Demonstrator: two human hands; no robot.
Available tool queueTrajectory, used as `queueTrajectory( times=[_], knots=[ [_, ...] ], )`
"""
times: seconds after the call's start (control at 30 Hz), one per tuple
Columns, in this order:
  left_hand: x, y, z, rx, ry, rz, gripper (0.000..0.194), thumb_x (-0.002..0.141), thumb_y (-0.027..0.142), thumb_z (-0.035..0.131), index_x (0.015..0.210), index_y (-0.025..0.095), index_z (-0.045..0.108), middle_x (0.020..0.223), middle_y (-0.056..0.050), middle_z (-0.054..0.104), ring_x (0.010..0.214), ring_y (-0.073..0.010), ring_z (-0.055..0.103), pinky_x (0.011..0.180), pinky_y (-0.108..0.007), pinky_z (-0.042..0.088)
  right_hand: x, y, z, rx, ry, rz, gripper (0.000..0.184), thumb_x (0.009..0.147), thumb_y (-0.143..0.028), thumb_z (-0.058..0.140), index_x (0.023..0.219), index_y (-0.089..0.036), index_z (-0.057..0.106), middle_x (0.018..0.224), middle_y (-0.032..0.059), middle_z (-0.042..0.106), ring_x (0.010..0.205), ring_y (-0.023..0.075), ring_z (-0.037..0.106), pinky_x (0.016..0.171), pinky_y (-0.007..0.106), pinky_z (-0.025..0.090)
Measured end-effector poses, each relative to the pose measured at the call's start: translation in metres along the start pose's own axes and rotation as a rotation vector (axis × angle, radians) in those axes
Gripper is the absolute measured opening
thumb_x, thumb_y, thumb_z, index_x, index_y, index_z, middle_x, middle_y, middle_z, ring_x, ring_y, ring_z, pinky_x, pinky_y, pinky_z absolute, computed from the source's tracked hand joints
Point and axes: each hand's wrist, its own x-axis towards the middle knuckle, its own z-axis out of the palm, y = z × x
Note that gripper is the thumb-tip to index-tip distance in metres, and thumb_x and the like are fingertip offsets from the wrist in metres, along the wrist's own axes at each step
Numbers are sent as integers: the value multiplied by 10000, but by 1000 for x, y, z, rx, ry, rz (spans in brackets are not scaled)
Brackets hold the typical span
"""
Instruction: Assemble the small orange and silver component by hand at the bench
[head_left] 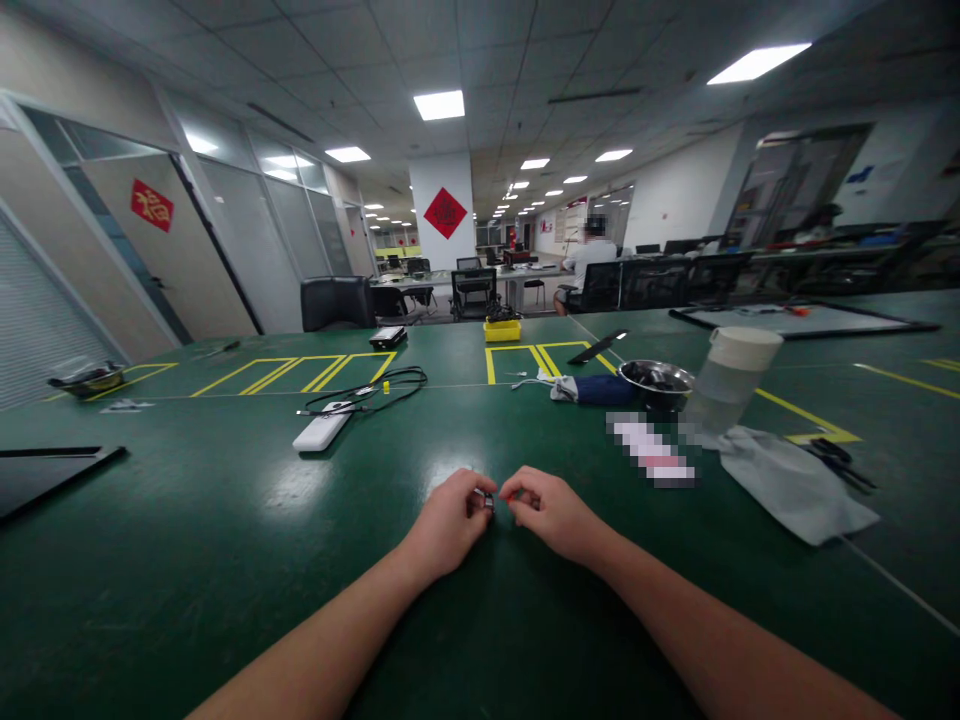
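Observation:
Both of my hands are close together over the near middle of the green table [300, 560]. Between the thumb and fingers of my left hand [452, 515] is a small dark and silvery piece [489, 501], too small to name. My right hand [551, 510] pinches a tiny red piece [511, 497], mostly hidden by the fingertips. A narrow gap separates the fingertips of the two hands, and the two pieces face each other across it.
Left of my hands lie a white power bank [321, 428] and a black cable [409, 378]. On the right are a metal bowl [658, 378], a dark blue pouch [600, 389], a translucent plastic container [731, 380] and a whitish bag [799, 490]. Farther back, a person [595, 258] sits.

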Motion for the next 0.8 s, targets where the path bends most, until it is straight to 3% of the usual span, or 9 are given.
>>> queueTrajectory(
  times=[0.3,0.5,0.7,0.8],
  knots=[
    [1,-1,3,80,3,8,275,750,76,518,968,193,639,892,-37,601,789,-142,568,733,-269,458,1,-6,-3,100,-91,77,191,851,-230,511,907,-168,682,740,15,641,634,143,573,588,241,408],
    [1,2,1,105,6,26,293,733,66,532,973,202,632,921,-40,592,825,-151,553,756,-277,453,2,0,-2,109,-112,90,204,863,-277,511,933,-179,676,808,32,654,664,153,591,614,256,431],
    [1,4,-1,89,-9,50,289,742,70,516,979,194,626,925,-43,589,849,-160,548,784,-284,449,3,2,-3,87,-126,116,182,822,-227,542,941,-167,666,681,6,592,622,141,541,572,237,389],
    [1,3,-1,76,-5,51,314,723,55,512,977,196,630,917,-42,591,863,-169,548,795,-291,448,3,0,-2,50,-114,90,189,815,-208,533,946,-167,663,710,11,599,632,138,531,582,239,386]
  ],
)
